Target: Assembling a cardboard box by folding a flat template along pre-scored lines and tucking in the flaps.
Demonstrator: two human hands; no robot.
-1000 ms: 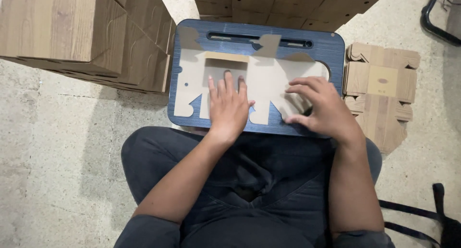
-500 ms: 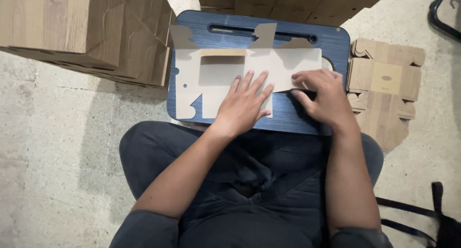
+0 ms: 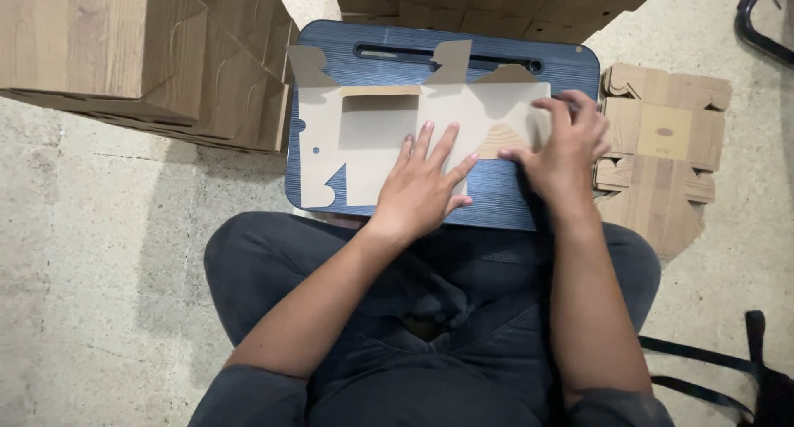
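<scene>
I see the blank (image 3: 372, 138), a flat die-cut cardboard sheet, lying on the blue board (image 3: 496, 200) across my lap. My left hand (image 3: 422, 187) presses it, open and flat; my right hand (image 3: 566, 150) curls over its right edge, folding a flap. If that pressure eases, I judge the blank could skew toward the stack (image 3: 662, 158) right of the board.

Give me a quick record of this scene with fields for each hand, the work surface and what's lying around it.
left hand: left hand pressed flat on the flat cardboard cutout
right hand: right hand bending the cutout's right end over
work surface: blue lap tray resting on the person's legs
to the right: stack of flat wood-print blanks on the concrete floor
upper left: large cardboard box
</scene>
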